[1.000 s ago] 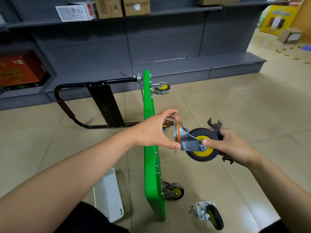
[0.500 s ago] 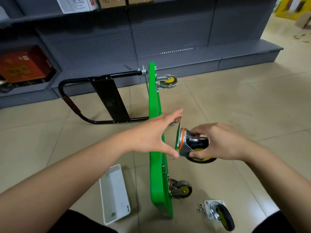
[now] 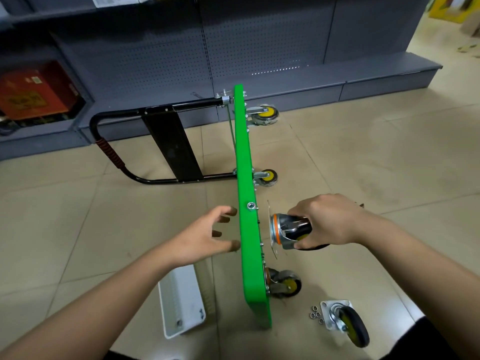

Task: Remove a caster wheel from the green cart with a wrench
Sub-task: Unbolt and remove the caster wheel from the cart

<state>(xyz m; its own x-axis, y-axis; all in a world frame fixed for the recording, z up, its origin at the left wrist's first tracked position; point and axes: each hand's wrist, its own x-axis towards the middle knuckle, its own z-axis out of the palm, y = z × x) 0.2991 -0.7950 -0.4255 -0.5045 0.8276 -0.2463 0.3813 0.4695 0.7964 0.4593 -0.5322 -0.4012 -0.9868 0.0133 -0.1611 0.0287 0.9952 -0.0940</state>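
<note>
Tiled floor [image 3: 363,157]; right hand [image 3: 330,219] mostly hides caster wheel [image 3: 291,231].

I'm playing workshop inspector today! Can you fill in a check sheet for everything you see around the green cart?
Surface: tan tiled floor.
Job's things: green cart tipped on its edge, three wheels mounted; caster wheel held just clear of the cart; the wrench is mostly hidden.
Clutter: another loose caster with small nuts beside it; white tray.
Hands: right hand grips the caster wheel; left hand, fingers spread, reaches to the cart deck.
Cables: nothing seen.
Surroundings: grey shelving, red box on a low shelf, black cart handle lying on the floor.
</note>
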